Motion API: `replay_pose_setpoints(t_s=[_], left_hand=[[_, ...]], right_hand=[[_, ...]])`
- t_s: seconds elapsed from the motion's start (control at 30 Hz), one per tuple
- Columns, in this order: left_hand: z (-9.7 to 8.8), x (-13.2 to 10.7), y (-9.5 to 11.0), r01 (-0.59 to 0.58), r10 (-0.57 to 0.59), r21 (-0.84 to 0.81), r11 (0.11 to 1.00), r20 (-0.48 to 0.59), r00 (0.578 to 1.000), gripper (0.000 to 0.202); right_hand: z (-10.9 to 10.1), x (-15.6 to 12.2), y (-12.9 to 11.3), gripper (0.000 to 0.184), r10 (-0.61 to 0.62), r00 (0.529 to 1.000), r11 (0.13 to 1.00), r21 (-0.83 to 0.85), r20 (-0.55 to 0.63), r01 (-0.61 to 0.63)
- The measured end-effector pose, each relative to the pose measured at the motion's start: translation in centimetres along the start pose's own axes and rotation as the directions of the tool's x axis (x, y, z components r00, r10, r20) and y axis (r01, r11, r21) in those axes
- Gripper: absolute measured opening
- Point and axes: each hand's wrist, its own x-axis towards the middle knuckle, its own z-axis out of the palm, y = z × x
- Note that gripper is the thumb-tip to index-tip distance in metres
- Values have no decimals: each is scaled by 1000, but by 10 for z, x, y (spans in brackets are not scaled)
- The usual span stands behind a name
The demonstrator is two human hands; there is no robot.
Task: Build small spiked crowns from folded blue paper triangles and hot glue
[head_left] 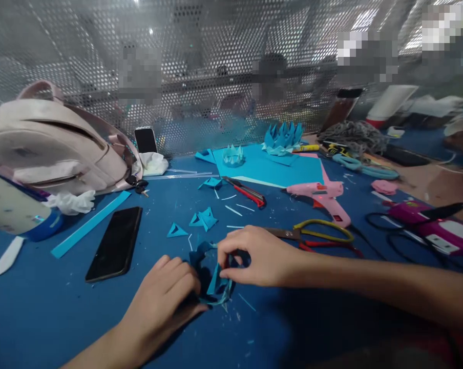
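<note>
A ring of folded blue paper (203, 252) rests on the blue table between my hands. My left hand (168, 289) is closed round its left side, and some of the ring is hidden behind the fingers. A folded blue paper triangle (214, 281) is pinched between thumb and fingertips of my right hand (250, 256), held at the ring's inner side. Whether the triangle touches the ring I cannot tell. Just beyond lie loose folded pieces (204, 219) and another small triangle (176, 230). Scissors (323, 233) with yellow and red handles lie behind my right forearm.
A pink glue gun (323, 195) and a red box cutter (249, 192) lie farther back. Blue paper sheets (250, 171) carry two finished-looking paper crowns (283, 136). To the left are a phone (116, 243), a blue strip (91, 223) and a backpack (55, 143). A purple power strip (431, 223) sits right.
</note>
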Motion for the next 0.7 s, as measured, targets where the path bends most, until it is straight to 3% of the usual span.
replay_pose_setpoints(t_s=[0.2, 0.57, 0.7], left_hand=[[3, -7, 3, -107, 113, 84, 991, -72, 991, 17], [-1, -6, 12, -185, 214, 206, 961, -127, 969, 36], [-4, -8, 14, -131, 151, 181, 975, -103, 983, 32]], right_hand=[[10, -2, 5, 10, -121, 991, 993, 2, -64, 121], [11, -5, 3, 7, -196, 980, 968, -168, -36, 187], [11, -5, 3, 7, -190, 982, 969, -167, -15, 185]])
